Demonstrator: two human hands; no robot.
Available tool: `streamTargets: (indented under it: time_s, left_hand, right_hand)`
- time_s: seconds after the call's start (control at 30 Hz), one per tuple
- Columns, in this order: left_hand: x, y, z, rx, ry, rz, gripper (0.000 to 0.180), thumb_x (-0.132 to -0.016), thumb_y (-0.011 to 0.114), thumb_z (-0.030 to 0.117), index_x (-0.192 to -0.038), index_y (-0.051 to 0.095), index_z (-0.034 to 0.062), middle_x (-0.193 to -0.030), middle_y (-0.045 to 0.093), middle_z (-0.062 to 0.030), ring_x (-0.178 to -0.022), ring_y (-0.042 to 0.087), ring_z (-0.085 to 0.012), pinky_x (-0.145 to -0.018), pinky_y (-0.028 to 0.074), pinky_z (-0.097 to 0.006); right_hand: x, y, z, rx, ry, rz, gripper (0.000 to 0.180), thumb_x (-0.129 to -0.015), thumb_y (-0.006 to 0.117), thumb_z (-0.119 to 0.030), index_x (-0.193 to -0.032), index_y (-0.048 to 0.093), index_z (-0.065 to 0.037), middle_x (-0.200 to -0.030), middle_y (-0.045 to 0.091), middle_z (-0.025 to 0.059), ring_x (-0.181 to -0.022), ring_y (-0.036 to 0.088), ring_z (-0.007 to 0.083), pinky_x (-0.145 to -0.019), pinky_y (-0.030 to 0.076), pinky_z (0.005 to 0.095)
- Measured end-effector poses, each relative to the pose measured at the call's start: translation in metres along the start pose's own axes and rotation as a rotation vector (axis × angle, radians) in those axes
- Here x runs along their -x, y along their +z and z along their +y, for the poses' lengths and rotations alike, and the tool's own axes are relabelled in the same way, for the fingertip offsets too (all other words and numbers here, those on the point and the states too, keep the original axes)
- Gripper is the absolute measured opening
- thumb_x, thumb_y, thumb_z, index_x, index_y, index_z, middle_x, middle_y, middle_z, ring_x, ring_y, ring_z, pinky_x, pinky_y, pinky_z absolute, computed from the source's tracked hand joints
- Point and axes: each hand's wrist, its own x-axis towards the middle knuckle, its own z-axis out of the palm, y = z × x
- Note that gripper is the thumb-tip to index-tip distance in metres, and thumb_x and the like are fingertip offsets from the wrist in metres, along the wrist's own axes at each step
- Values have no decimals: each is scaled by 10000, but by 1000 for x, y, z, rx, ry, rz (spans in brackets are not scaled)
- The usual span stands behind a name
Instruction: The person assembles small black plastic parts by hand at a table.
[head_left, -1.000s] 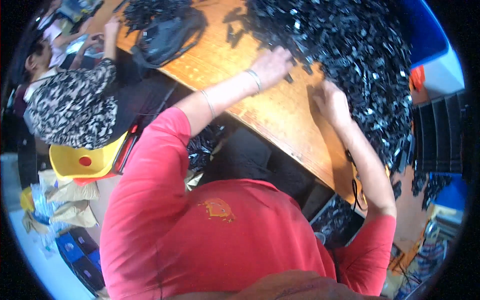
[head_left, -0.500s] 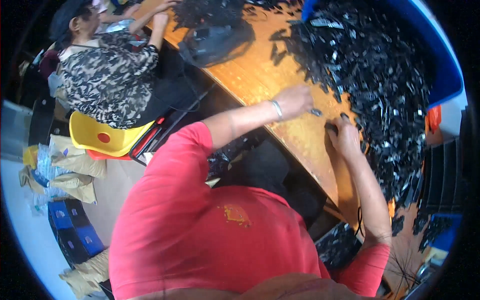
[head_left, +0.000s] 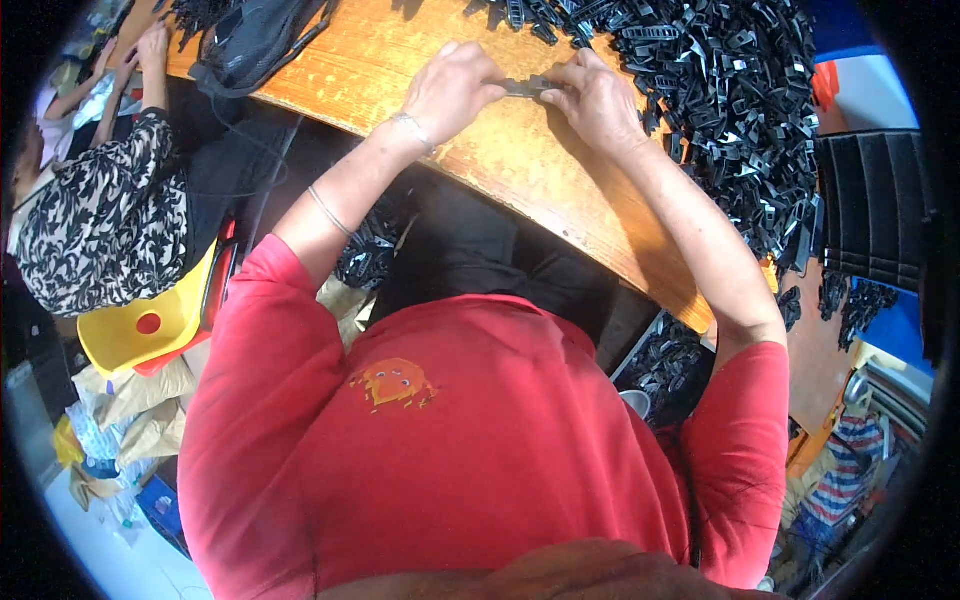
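Note:
A small, thin black plastic piece (head_left: pixel 524 88) spans the gap between my hands, just above the wooden table (head_left: pixel 510 165). My left hand (head_left: pixel 448 95) pinches one end between thumb and fingers. At the other end, the closed fingers of my right hand (head_left: pixel 600 105) grip it. What exactly the piece is, or whether it is two parts joined, is too small to tell. A large heap of small black plastic parts (head_left: pixel 745 120) lies to the right of my right hand, and more of them spread along the table's far side.
A dark mesh bag (head_left: pixel 250 45) lies on the table at the far left. A person in a patterned top (head_left: pixel 105 215) sits by a yellow chair (head_left: pixel 150 318). Black ribbed panels (head_left: pixel 875 205) stand at the right. More black parts (head_left: pixel 665 375) lie below the table edge.
My hands were apart, the right beside the heap; now they meet at the small black piece. The view has swung, so the table and the other person appear further left.

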Motion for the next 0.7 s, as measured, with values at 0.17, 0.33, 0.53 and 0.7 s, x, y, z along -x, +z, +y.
streamTargets:
  time_s: [0.17,0.33,0.53,0.7]
  left_hand:
    - [-1,4,1,26,15,4,166,-896,779,192,-990,735,61,-970,643,-101,-1014,614,-323,-907,508,-434]
    - [-5,7,2,31,23,3,155,-891,774,163,-974,715,46,-967,645,-111,-1003,623,-338,-884,513,-440]
    - [2,-40,0,12,30,-180,169,-899,772,153,-990,705,28,-974,648,-124,-985,639,-349,-880,518,-436]
    - [16,-112,-36,243,-311,-615,266,-923,761,60,-1171,708,-20,-1068,696,-118,-1049,684,-239,-956,529,-353]
  right_hand:
    - [4,-2,11,-2,-102,36,230,-844,849,-231,-1034,806,-110,-978,667,95,-883,710,333,-772,571,449]
    - [-13,14,-3,4,-321,99,189,-840,826,-220,-887,757,-51,-922,659,118,-837,712,350,-720,563,482]
    - [1,-2,-10,0,-224,-216,218,-886,778,-271,-912,763,-56,-982,685,124,-907,710,365,-766,570,488]
    - [53,-66,26,224,-166,-34,190,-893,738,-238,-1037,761,-115,-1032,668,98,-965,698,304,-818,600,411]
